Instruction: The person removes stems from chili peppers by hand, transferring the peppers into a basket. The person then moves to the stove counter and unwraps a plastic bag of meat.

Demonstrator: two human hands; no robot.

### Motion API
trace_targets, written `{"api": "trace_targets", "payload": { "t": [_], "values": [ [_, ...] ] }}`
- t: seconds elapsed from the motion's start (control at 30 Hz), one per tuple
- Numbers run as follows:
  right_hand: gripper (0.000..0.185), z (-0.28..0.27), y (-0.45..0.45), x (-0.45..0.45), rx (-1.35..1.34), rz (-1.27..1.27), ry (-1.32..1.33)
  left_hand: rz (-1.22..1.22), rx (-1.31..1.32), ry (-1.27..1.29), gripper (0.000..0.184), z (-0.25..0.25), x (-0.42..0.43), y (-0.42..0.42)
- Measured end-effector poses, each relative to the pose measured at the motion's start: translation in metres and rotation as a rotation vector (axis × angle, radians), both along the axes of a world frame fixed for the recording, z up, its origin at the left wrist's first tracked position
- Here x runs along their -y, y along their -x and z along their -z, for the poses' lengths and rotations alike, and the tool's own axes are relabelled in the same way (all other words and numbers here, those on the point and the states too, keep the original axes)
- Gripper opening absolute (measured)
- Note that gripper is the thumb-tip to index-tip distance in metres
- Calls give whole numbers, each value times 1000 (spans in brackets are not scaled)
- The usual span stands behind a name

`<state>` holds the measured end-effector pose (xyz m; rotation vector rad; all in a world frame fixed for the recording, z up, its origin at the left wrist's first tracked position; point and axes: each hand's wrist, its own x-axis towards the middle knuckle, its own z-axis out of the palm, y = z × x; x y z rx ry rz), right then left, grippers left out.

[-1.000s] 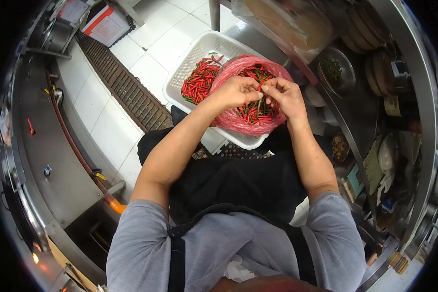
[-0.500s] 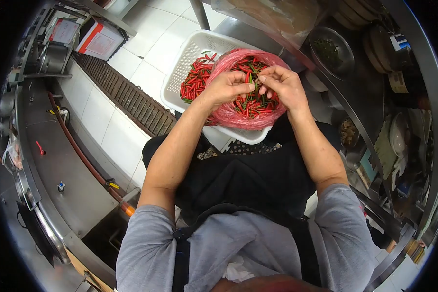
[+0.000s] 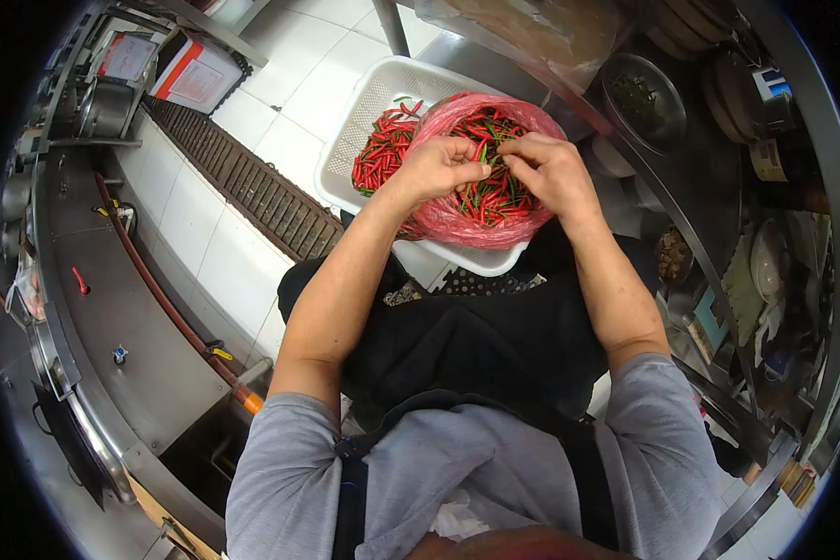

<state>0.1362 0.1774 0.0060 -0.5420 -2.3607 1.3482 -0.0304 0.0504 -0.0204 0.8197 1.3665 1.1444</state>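
Note:
Over a pink plastic bag (image 3: 429, 224) my left hand (image 3: 439, 170) is closed, with a chili pepper (image 3: 481, 152) pinched between its thumb and fingers. Close on its right, my right hand (image 3: 555, 175) has thumb and fingers drawn together near the pepper's end. Whatever is in its fingertips is too small to make out. Red chilies (image 3: 495, 207) with green stems fill the open bag below both hands. The bag sits in a white perforated plastic basket (image 3: 339, 154), where a pile of loose red chilies (image 3: 379, 154) lies left of the bag.
A steel counter (image 3: 112, 299) with a pipe runs along the left. Beyond it are a floor drain grate (image 3: 243, 182) and a white box (image 3: 199, 75). On the right, a metal shelf (image 3: 691, 201) carries a bowl of greens (image 3: 642, 101) and stacked dishes.
My right hand has turned over slightly, its fingers now pointing more downward toward the chilies. My left hand stays nearly in place with the pepper. The whole view has shifted slightly.

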Motion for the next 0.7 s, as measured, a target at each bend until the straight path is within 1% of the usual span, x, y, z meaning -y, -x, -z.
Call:
{"api": "trace_targets", "payload": {
  "t": [0.03, 0.1, 0.17, 0.2, 0.27, 0.3, 0.37, 0.4, 0.43, 0.5, 0.53, 0.63, 0.7],
  "values": [
    [18, -2, 0, 1, -23, -80, -415, 31, -41, 8, 13, 4, 0, 1],
    [18, -1, -1, 6, 15, -72, -389, 63, -83, 21, 13, 8, 2, 3],
    [17, 7, -1, 5, 68, -121, -450, 68, -98, 70, 16, 10, 2, 3],
    [17, 10, -1, 1, 66, -118, -451, 71, -100, 69, 16, 3, 2, 3],
    [14, 12, -2, -6, 119, 27, -454, -131, -10, 94, 15, -14, 4, 4],
    [14, 9, -2, -7, 118, 30, -455, -129, -11, 94, 15, -13, 4, 8],
    [15, 0, -2, -7, 249, 193, 103, -160, 37, 32, 14, -8, 3, 16],
    [18, 5, 1, -4, 119, 184, 276, -130, 60, 30, 15, -9, 3, 16],
    [18, 8, 2, -1, 118, 184, 273, -131, 59, 27, 15, -8, 3, 13],
    [22, 13, 4, 13, 75, 129, 448, -152, 166, -31, 15, -6, 2, 2],
    [22, 17, 4, 16, 119, 126, 422, -125, 170, -55, 15, -6, 2, 1],
    [21, 12, 6, 19, 125, 108, 352, -134, 162, -96, 14, -1, 2, 3],
    [21, 11, 6, 20, 127, 105, 363, -141, 159, -92, 14, -3, 2, 2]
  ]
}}
